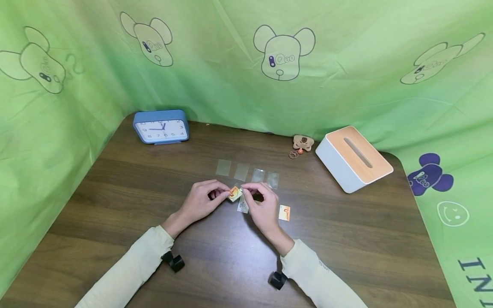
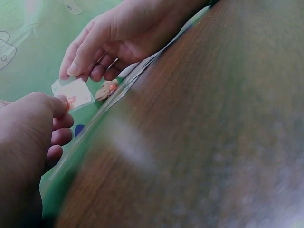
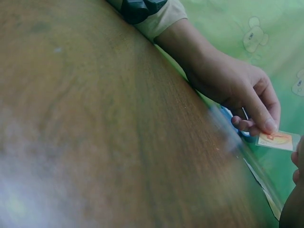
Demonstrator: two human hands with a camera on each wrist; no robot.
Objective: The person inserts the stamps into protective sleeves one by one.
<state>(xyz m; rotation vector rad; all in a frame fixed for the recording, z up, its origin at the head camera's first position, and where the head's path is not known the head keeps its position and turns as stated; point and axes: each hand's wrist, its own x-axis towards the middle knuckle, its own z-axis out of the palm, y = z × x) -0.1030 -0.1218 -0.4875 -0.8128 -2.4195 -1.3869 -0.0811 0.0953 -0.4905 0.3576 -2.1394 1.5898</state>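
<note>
Above the table, my left hand (image 1: 202, 198) pinches a small orange-and-yellow stamp (image 1: 234, 193) between thumb and fingertips. The stamp sits in a clear sleeve (image 3: 295, 138), whose transparent edge shows beyond it. My right hand (image 1: 263, 203) pinches the other end of that sleeve; in the left wrist view the right hand (image 2: 114, 40) grips its top edge. Below the hands a pale printed piece (image 1: 242, 206) lies partly hidden. To the right of my right hand lies another orange-and-white stamp (image 1: 284, 212) on the table.
Several clear sleeves (image 1: 241, 172) lie in a row beyond the hands. A blue clock (image 1: 161, 126) stands at the back left. At the back right are a brown bear-shaped trinket (image 1: 303, 143) with rings and a tissue box (image 1: 352, 160). Green curtain (image 1: 215, 77) surrounds the wooden table (image 1: 215, 265).
</note>
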